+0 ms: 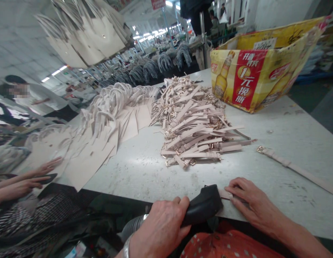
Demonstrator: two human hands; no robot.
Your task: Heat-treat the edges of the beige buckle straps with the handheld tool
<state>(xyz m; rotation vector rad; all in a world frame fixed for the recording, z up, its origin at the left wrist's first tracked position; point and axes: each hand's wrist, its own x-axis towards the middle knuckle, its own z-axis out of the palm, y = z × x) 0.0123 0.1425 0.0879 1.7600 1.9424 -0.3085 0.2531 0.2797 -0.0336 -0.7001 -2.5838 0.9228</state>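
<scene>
Factory table (144, 168) near edge: the left hand (161, 229) has its fingers closed round a black nozzle (204, 206), the right hand (252, 200) pressing flat a thin, limp-looking strap (226, 194), likely best pinned by its end.

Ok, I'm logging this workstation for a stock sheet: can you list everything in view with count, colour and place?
strap pile: one heap, too many to count, beige with gold buckles, table centre
loose strap: one, beige, table right
bag panels: one spread stack, cream, table left
carton: one, yellow and red, far right
table: one, pale grey
co-worker's hands: two, left edge
black tool: one, near edge, in left hand
small strap piece: one, beige, under right hand
left hand: gripping black tool
right hand: pressing small strap piece
</scene>
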